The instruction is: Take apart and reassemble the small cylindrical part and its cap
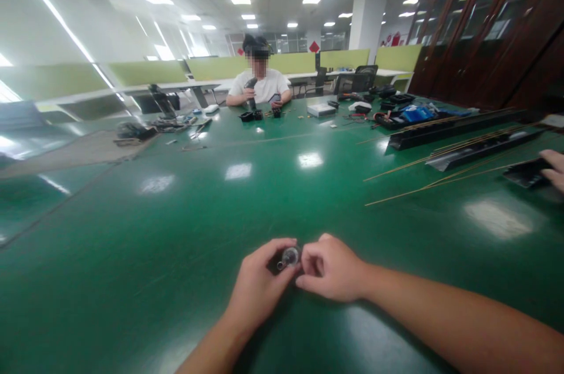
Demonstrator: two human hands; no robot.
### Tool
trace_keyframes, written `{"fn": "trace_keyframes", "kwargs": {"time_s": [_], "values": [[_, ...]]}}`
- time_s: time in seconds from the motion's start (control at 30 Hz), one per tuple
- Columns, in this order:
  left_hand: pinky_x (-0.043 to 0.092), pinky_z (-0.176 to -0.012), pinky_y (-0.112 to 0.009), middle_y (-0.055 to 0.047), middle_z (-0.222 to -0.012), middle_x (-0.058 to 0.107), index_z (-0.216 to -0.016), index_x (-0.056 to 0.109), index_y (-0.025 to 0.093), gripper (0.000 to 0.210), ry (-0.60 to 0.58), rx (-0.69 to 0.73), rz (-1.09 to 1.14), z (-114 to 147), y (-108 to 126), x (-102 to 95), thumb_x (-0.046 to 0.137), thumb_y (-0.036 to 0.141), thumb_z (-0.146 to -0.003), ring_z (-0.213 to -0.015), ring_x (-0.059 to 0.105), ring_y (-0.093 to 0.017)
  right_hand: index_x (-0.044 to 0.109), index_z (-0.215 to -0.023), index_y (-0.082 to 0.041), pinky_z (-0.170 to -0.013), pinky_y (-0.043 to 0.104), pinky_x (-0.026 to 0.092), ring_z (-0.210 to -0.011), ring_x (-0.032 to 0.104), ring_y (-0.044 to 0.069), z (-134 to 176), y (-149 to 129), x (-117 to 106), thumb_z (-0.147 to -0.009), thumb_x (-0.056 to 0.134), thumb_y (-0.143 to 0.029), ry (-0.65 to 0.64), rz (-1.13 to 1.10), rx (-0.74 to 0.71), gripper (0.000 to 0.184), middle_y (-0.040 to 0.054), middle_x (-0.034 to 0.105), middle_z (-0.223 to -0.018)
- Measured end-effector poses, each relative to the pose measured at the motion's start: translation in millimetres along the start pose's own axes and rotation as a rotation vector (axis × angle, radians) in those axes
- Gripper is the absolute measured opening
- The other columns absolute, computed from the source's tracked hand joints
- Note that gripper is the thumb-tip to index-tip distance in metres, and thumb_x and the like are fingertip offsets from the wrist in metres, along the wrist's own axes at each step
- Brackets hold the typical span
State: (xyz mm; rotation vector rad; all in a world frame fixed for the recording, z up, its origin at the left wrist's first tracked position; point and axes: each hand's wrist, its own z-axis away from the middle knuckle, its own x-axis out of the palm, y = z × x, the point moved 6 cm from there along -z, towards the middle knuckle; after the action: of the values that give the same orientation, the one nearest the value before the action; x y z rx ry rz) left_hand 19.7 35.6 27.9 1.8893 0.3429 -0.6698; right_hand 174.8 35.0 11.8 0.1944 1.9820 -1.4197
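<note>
Low in the middle of the head view, my left hand is closed round a small round grey part with a shiny, metallic or clear face. A little ring-like end shows at its lower left. Thumb and fingers grip it from both sides. My right hand is closed against the right side of this part, its fingers curled in and the thumb below. What lies between those fingertips is too small to make out. Both hands are just above the green table.
Across the table a person in a white shirt holds a dark tool. Thin brass-coloured rods and black metal channels lie at right. Another person's hand touches a black piece. A white box sits farther back.
</note>
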Motion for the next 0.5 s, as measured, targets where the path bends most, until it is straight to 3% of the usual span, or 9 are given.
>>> {"fn": "trace_keyframes", "kwargs": {"time_s": [0.27, 0.5], "values": [[0.056, -0.096, -0.032, -0.002, -0.112, 0.074, -0.108, 0.071, 0.027, 0.029, -0.015, 0.148, -0.006, -0.1, 3.8, 1.8, 0.07, 0.02, -0.08, -0.104, 0.07, -0.018, 0.06, -0.064, -0.02, -0.067, 0.025, 0.038, -0.051, 0.051, 0.01, 0.3, 0.7, 0.3, -0.073, 0.078, -0.029, 0.014, 0.005, -0.057, 0.022, -0.0071, 0.061, -0.055], [0.055, -0.099, -0.032, -0.001, -0.114, 0.073, -0.114, 0.069, 0.028, 0.036, -0.029, 0.015, 0.083, 0.6, -1.6, 3.0, 0.069, 0.017, -0.08, -0.106, 0.069, -0.018, 0.06, -0.064, -0.02, -0.066, 0.025, 0.036, -0.052, 0.05, 0.01, 1.0, 0.1, -1.0, -0.072, 0.08, -0.03, 0.015, -0.019, -0.032, 0.024, -0.008, 0.058, -0.054]]}}
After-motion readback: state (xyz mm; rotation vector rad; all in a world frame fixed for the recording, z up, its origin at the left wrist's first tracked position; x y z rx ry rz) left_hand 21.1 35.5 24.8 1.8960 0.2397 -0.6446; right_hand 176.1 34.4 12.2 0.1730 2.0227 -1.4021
